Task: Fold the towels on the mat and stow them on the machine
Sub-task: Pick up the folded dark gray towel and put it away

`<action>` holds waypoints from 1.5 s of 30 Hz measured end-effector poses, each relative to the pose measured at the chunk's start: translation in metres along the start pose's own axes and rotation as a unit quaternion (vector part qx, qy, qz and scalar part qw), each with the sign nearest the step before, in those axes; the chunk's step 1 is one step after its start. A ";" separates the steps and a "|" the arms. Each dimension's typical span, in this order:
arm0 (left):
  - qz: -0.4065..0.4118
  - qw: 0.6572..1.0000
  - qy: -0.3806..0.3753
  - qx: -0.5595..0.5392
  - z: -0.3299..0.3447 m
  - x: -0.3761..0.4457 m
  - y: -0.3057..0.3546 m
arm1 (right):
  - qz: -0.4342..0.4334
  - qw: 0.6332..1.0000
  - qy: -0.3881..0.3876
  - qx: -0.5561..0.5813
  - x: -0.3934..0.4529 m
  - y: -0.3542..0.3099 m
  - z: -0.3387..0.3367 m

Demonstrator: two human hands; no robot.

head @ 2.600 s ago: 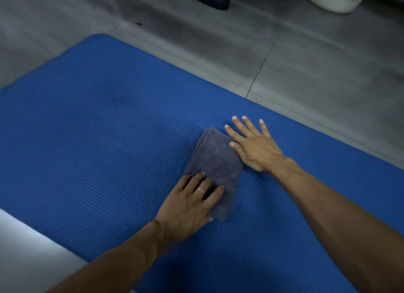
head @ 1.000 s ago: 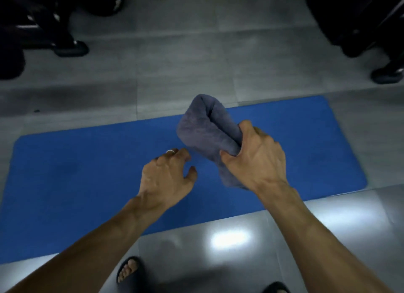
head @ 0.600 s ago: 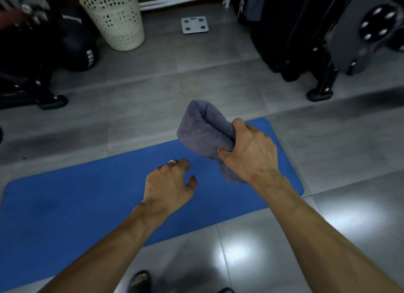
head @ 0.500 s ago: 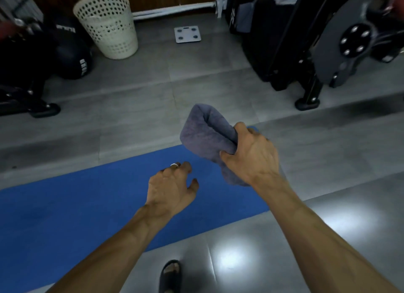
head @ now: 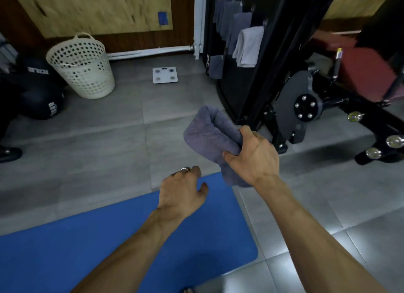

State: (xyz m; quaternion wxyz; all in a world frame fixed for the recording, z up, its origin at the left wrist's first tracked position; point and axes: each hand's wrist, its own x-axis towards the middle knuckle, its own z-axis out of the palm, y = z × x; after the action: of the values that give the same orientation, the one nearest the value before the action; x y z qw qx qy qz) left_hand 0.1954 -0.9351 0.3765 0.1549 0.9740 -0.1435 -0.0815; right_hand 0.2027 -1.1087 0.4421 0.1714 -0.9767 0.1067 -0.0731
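The right hand (head: 253,154) grips a folded grey towel (head: 209,137), thumb and fingers curled round its lower end, holding it in the air above the tiled floor (head: 98,150). The left hand (head: 183,192) hangs empty at 7 o'clock of the towel, fingers loosely curled, over the blue mat (head: 109,249). The black machine (head: 258,73) stands at 1 o'clock, with several towels (head: 249,45) draped on it.
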 end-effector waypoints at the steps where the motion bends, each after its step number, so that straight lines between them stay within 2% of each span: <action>1: 0.000 1.000 0.004 -0.001 -0.007 0.018 0.010 | 0.001 1.000 0.002 0.002 0.018 0.008 -0.008; 10: -0.029 0.997 0.070 0.014 -0.045 0.213 0.101 | -0.071 0.997 0.037 0.023 0.222 0.096 -0.047; 16: -0.103 0.990 0.092 -0.001 -0.064 0.345 0.166 | -0.144 0.988 -0.009 0.056 0.381 0.155 -0.069; 19: -0.114 0.987 0.114 -0.020 -0.086 0.403 0.185 | -0.176 0.982 -0.031 0.064 0.448 0.169 -0.087; 22: -0.131 0.976 0.166 -0.046 -0.114 0.455 0.190 | -0.205 0.976 -0.047 0.054 0.505 0.170 -0.095; 24: -0.145 0.955 0.243 -0.086 -0.134 0.490 0.185 | -0.216 0.973 -0.067 0.049 0.540 0.168 -0.096; 26: -0.120 0.933 0.304 -0.149 -0.155 0.524 0.174 | -0.229 0.968 -0.086 0.055 0.572 0.165 -0.091; 27: -0.088 0.930 0.299 -0.196 -0.166 0.543 0.165 | -0.236 0.965 -0.092 0.065 0.588 0.163 -0.088; 28: -0.044 0.931 0.259 -0.253 -0.178 0.561 0.155 | -0.243 0.962 -0.098 0.079 0.604 0.160 -0.084; 30: 0.059 0.931 0.143 -0.329 -0.200 0.603 0.132 | -0.246 0.956 -0.119 0.107 0.638 0.151 -0.076; 31: 0.106 0.934 0.099 -0.325 -0.209 0.625 0.121 | -0.242 0.955 -0.128 0.115 0.655 0.146 -0.071; 33: 0.172 0.942 0.067 -0.279 -0.223 0.671 0.101 | -0.218 0.960 -0.131 0.116 0.688 0.135 -0.059; 37: 0.255 0.925 0.027 -0.281 -0.254 0.753 0.076 | -0.128 0.962 -0.143 0.193 0.738 0.103 -0.057; 42: 0.292 0.896 -0.060 -0.330 -0.304 0.823 0.088 | -0.103 0.935 -0.078 0.329 0.767 0.059 -0.092; 45: 0.319 0.871 -0.098 -0.360 -0.327 0.851 0.102 | -0.086 0.931 -0.027 0.354 0.780 0.046 -0.116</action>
State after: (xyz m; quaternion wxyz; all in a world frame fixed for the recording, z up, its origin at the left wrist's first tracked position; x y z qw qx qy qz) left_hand 1.0409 -1.1961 0.6197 0.4976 0.7389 -0.4220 -0.1684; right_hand 0.9277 -1.3701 0.6172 0.5022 -0.8595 -0.0155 -0.0940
